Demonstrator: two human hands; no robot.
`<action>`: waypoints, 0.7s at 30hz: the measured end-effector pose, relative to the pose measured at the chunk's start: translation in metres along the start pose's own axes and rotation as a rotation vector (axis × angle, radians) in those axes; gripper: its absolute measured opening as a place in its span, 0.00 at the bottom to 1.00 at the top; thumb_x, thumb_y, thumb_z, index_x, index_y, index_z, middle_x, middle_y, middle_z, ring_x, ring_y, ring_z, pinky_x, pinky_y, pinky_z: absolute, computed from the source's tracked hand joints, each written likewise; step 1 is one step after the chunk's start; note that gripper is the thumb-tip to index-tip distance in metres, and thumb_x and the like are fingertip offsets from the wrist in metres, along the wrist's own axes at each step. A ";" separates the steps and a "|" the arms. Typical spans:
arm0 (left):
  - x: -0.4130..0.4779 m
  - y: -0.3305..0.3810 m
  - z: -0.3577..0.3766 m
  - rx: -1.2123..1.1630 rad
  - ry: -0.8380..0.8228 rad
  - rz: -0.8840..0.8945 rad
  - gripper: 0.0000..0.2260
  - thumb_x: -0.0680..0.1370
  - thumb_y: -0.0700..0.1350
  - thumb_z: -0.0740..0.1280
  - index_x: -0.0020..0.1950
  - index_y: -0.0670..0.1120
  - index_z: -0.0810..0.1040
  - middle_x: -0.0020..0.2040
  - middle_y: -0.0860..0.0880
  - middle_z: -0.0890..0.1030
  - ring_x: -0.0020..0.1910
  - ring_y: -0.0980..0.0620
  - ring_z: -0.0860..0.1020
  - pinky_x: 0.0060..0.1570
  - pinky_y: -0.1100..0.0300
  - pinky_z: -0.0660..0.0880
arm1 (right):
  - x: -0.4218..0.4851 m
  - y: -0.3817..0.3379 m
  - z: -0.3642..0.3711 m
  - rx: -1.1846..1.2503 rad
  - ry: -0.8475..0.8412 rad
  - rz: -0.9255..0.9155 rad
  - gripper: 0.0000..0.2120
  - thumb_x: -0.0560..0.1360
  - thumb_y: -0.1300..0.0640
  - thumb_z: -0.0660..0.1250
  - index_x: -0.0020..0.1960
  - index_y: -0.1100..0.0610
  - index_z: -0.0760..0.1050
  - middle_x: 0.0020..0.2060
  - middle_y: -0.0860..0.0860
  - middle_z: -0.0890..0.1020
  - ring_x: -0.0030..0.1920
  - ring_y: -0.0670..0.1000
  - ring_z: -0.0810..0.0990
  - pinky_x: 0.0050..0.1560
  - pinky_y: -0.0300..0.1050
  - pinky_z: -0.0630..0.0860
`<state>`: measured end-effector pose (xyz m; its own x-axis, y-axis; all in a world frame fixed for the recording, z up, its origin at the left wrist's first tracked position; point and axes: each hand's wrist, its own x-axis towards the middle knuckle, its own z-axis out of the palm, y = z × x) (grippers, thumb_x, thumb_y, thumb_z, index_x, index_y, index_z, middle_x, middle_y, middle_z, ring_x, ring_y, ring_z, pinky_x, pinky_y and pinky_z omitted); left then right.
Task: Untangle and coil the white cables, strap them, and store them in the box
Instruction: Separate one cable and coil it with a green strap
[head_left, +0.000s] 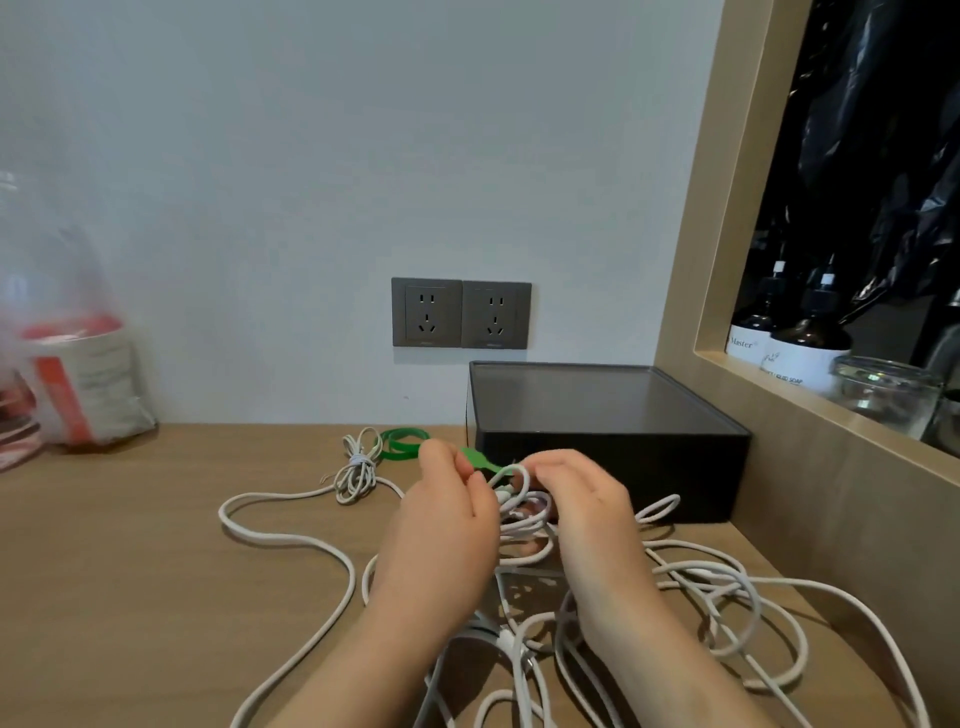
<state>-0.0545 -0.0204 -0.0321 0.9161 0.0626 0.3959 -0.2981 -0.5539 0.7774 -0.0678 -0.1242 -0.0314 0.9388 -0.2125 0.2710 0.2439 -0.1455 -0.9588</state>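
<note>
At centre frame, the left hand (447, 519) pinches a flat green strap (475, 459); the right hand (579, 501) seemingly grips a looped white cable coil (525, 512).

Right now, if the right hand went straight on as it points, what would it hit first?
Probably the black box, just beyond the right hand and the white cable coil it grips; depth is unclear.

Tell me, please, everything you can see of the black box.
The black box is low, rectangular and matte, plastic by its look, with a greyish flat top inside a raised rim. It stands on the wooden desk, back against the wall, beside the shelf frame. White cable loops lie at its front.
</note>
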 end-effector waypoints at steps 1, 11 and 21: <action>-0.001 0.000 0.001 0.035 0.008 0.020 0.03 0.81 0.45 0.54 0.48 0.49 0.61 0.35 0.52 0.73 0.33 0.54 0.72 0.31 0.57 0.64 | -0.003 0.000 0.004 -0.001 -0.034 0.003 0.12 0.77 0.53 0.59 0.39 0.50 0.79 0.36 0.48 0.80 0.40 0.46 0.79 0.45 0.48 0.78; -0.009 0.010 0.008 -0.108 0.138 0.120 0.07 0.80 0.41 0.55 0.46 0.51 0.60 0.34 0.51 0.72 0.34 0.51 0.72 0.35 0.53 0.63 | 0.002 0.005 0.010 -0.065 0.185 -0.128 0.09 0.74 0.54 0.66 0.35 0.52 0.76 0.30 0.48 0.79 0.30 0.44 0.76 0.31 0.41 0.74; -0.008 -0.002 0.000 0.022 -0.406 0.444 0.18 0.74 0.58 0.65 0.56 0.67 0.58 0.58 0.66 0.65 0.51 0.70 0.69 0.48 0.80 0.65 | 0.012 0.003 -0.011 0.178 0.289 0.206 0.08 0.76 0.58 0.64 0.39 0.60 0.76 0.32 0.55 0.78 0.35 0.54 0.78 0.38 0.49 0.77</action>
<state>-0.0608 -0.0197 -0.0368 0.7355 -0.4985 0.4587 -0.6741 -0.4716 0.5685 -0.0584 -0.1383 -0.0302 0.8714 -0.4870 0.0598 0.1200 0.0934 -0.9884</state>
